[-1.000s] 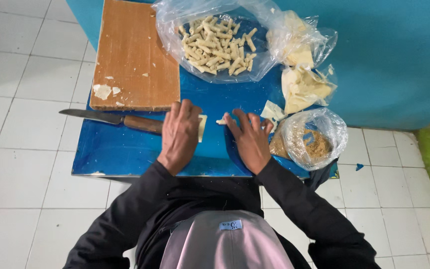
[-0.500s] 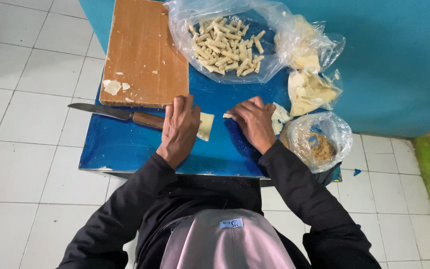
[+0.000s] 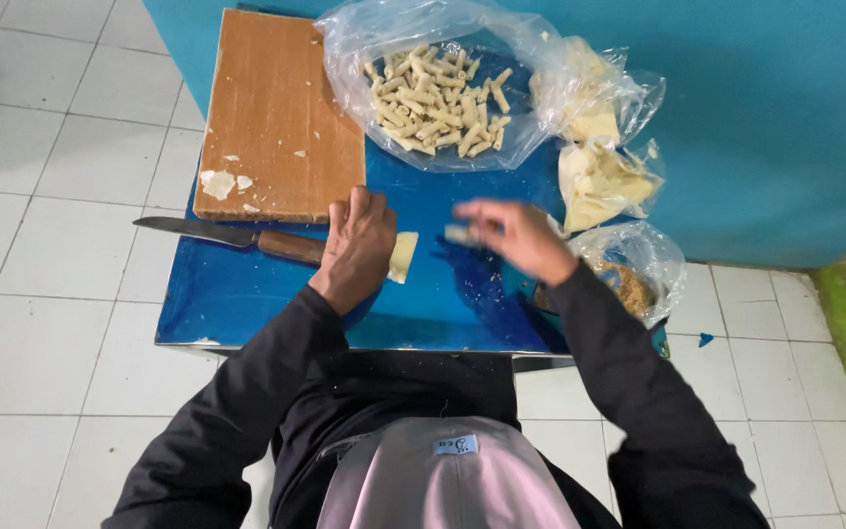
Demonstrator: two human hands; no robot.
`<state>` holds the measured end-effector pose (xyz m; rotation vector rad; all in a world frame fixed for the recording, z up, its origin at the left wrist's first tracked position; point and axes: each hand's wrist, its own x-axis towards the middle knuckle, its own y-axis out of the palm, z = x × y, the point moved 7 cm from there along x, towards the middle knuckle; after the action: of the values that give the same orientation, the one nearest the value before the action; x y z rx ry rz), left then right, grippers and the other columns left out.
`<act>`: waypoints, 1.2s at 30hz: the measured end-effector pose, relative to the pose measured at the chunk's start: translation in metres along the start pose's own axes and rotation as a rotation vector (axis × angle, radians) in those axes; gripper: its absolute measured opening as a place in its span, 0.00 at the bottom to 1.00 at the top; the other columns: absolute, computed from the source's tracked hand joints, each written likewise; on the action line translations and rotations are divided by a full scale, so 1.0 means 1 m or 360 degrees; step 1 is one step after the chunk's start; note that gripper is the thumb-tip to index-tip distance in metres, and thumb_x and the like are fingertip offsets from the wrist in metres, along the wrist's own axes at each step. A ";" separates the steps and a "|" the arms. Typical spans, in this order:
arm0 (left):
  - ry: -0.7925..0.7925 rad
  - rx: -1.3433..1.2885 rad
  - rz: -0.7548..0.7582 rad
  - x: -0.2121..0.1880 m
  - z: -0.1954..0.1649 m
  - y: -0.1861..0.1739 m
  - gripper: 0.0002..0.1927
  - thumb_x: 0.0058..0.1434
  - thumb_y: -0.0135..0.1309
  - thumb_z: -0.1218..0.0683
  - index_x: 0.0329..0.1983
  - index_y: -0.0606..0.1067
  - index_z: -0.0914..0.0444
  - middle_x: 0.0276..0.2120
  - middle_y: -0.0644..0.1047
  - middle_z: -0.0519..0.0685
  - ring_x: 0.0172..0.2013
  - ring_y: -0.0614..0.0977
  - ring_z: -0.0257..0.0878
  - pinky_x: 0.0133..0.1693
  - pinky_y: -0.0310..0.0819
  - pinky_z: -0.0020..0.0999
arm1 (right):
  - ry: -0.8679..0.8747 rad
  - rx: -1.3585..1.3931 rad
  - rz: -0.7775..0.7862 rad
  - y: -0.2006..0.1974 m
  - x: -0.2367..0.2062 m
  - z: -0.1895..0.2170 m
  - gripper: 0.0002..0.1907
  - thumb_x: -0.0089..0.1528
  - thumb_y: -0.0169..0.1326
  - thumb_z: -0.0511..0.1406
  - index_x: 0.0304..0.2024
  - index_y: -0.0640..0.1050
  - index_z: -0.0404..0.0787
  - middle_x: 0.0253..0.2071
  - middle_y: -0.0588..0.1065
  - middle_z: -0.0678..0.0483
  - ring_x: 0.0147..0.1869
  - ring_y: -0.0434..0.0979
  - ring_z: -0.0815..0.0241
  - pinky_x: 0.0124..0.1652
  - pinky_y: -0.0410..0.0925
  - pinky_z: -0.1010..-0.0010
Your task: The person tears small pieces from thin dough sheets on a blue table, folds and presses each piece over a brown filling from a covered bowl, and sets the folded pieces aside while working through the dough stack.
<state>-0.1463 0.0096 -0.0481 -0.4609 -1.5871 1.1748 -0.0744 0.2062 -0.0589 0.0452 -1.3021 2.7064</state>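
Right hand [image 3: 516, 235]: lifted off the blue table [image 3: 247, 294], now raised and blurred, pinching a small pale roll [image 3: 458, 234].
Left hand [image 3: 356, 245]: shifted slightly, pressing on a flat pale wrapper [image 3: 402, 257], more of it showing than before.

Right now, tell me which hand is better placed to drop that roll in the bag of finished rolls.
Probably right. The right hand already pinches the roll, lifted below the bag of rolls. The left hand lies flat on a wrapper.
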 end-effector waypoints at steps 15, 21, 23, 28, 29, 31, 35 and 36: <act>-0.1078 -0.2938 -0.0166 -0.011 -0.014 0.032 0.14 0.66 0.55 0.63 0.53 0.68 0.68 0.42 0.80 0.48 0.44 0.81 0.30 0.44 0.75 0.24 | -0.0328 0.0242 -0.0684 0.009 -0.039 0.107 0.16 0.58 0.65 0.34 0.47 0.77 0.36 0.43 0.79 0.49 0.43 0.81 0.55 0.41 0.72 0.69; -0.0981 -0.3036 -0.0282 -0.012 -0.029 0.030 0.21 0.66 0.56 0.67 0.60 0.65 0.70 0.41 0.77 0.50 0.44 0.81 0.33 0.44 0.74 0.25 | -0.0146 0.0425 -0.0734 0.005 -0.045 0.070 0.06 0.66 0.59 0.32 0.45 0.79 0.37 0.39 0.82 0.53 0.40 0.84 0.65 0.38 0.73 0.74; -0.0992 -0.3016 -0.0326 -0.010 -0.033 0.028 0.21 0.65 0.56 0.67 0.59 0.64 0.70 0.41 0.77 0.49 0.43 0.81 0.33 0.44 0.76 0.25 | -0.0025 0.0597 -0.0672 0.012 -0.046 0.055 0.06 0.67 0.57 0.32 0.45 0.80 0.36 0.37 0.82 0.55 0.38 0.81 0.69 0.37 0.72 0.76; -0.1056 -0.2702 -0.0311 -0.007 -0.043 0.028 0.22 0.63 0.56 0.67 0.58 0.64 0.69 0.38 0.77 0.49 0.37 0.83 0.34 0.39 0.76 0.26 | 0.0123 0.1381 -0.0458 0.034 -0.049 0.024 0.09 0.69 0.54 0.36 0.44 0.79 0.36 0.35 0.77 0.60 0.40 0.77 0.73 0.43 0.71 0.80; -0.1019 -0.2695 -0.0303 -0.006 -0.046 0.028 0.23 0.62 0.57 0.68 0.58 0.65 0.69 0.38 0.77 0.49 0.38 0.82 0.33 0.39 0.76 0.26 | 0.0150 0.1435 -0.0433 0.037 -0.051 0.019 0.09 0.69 0.55 0.36 0.45 0.78 0.35 0.35 0.77 0.60 0.40 0.75 0.73 0.42 0.69 0.80; -0.0946 -0.2679 -0.0295 -0.005 -0.050 0.027 0.24 0.61 0.58 0.69 0.59 0.65 0.68 0.39 0.76 0.49 0.38 0.79 0.32 0.39 0.76 0.26 | 0.0199 0.1543 -0.0375 0.044 -0.054 0.011 0.09 0.68 0.57 0.35 0.46 0.77 0.34 0.36 0.75 0.60 0.39 0.71 0.73 0.40 0.65 0.79; -0.0987 -0.2713 -0.0254 -0.007 -0.053 0.031 0.22 0.63 0.56 0.68 0.58 0.64 0.67 0.40 0.77 0.49 0.40 0.80 0.32 0.41 0.76 0.27 | 0.0282 0.1612 -0.0460 0.047 -0.057 -0.005 0.11 0.70 0.58 0.35 0.44 0.79 0.30 0.37 0.74 0.57 0.40 0.70 0.71 0.42 0.65 0.75; -0.1030 -0.2792 -0.0252 -0.008 -0.053 0.034 0.22 0.64 0.54 0.68 0.59 0.64 0.67 0.41 0.76 0.49 0.41 0.80 0.32 0.42 0.76 0.27 | 0.0323 0.1781 -0.0434 0.050 -0.057 -0.010 0.11 0.68 0.57 0.36 0.45 0.79 0.31 0.38 0.76 0.57 0.41 0.74 0.69 0.44 0.69 0.74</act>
<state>-0.1053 0.0417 -0.0837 -1.0281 -2.8735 -0.5985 -0.0250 0.1767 -0.1085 0.0512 0.3415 2.7033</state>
